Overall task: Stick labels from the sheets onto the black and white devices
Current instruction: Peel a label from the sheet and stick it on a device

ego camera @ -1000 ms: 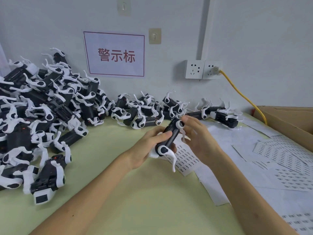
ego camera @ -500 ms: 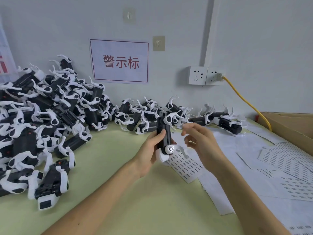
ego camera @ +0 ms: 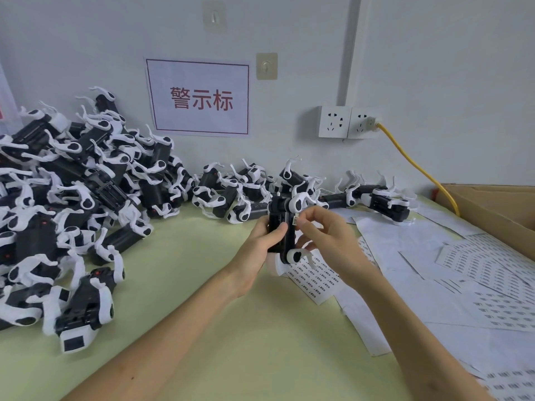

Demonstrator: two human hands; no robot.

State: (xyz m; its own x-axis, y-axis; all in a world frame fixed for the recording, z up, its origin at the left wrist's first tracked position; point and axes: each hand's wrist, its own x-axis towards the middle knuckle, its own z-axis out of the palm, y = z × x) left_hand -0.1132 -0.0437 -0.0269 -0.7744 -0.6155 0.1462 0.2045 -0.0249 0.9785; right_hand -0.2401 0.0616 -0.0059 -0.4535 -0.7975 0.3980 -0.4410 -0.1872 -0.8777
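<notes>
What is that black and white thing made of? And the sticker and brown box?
The device looks like hard plastic: smooth, slightly shiny black body, thin white moulded parts. The label seems paper: white, printed. The box looks like cardboard: dull brown, flat folded flaps.

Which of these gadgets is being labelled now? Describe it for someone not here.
Look below and right of the red-lettered wall sign, in front of the row of devices. The left hand grips one device upright; it alone is held, with the right hand pinching a label at it.
</notes>
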